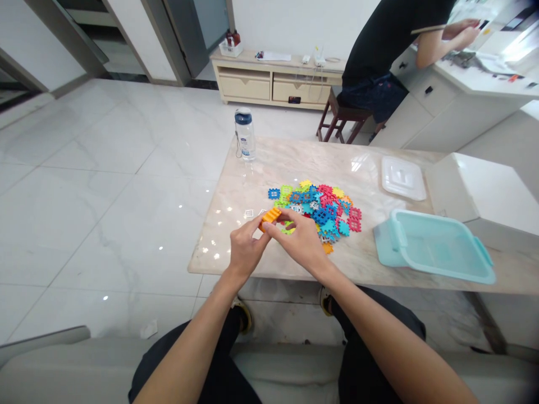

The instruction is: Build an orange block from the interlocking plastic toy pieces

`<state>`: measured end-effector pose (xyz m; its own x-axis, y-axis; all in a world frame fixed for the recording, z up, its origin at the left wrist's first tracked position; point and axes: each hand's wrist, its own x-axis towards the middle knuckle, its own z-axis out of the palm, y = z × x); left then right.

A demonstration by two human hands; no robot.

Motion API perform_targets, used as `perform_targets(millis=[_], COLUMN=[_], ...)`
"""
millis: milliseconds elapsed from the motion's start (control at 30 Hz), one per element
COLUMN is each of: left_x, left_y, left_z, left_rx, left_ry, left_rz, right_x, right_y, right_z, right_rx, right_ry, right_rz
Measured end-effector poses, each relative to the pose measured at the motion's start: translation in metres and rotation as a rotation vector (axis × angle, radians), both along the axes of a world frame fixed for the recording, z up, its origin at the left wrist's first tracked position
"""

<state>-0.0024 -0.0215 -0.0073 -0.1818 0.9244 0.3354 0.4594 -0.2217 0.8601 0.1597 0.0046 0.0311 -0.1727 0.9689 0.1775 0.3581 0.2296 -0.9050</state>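
My left hand [248, 248] and my right hand [298, 240] both grip an orange waffle-grid plastic building piece [270, 217] at its two ends, just above the marble tabletop [219, 247]. The piece looks like a few joined squares, though my fingers hide part of it. Right beside my right hand lies a heap of multicoloured interlocking plastic squares [324, 210] in blue, red, green, yellow and teal. A few white grid pieces [249, 213] lie to the left of the heap, near my left hand.
A pale teal plastic tray [433, 252] and its translucent white lid [403, 178] lie on the table's right side. A water bottle [245, 134] stands at the far edge. A seated person [374, 62] works at a white counter [471, 95] beyond, near a low cabinet [275, 78].
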Motion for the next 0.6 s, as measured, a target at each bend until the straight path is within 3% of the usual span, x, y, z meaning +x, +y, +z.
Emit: perform_targets(millis=[333,433,600], left_x=[-0.0004,-0.0013,-0.0028], left_y=[-0.0018,-0.0021,-0.0023], left_z=[-0.0061,-0.0071,0.0007], left_rx=[0.057,0.090,0.081], left_ry=[0.014,0.039,0.003], left_rz=[-0.019,-0.024,0.008], right_x=[-0.0042,-0.0028,0.0030], right_y=[-0.0011,-0.0007,0.0026], right_z=[0.0016,0.0001,-0.0043], right_rx=[-0.032,0.027,0.079], right_ry=[0.076,0.020,-0.046], right_rz=[-0.020,-0.017,0.060])
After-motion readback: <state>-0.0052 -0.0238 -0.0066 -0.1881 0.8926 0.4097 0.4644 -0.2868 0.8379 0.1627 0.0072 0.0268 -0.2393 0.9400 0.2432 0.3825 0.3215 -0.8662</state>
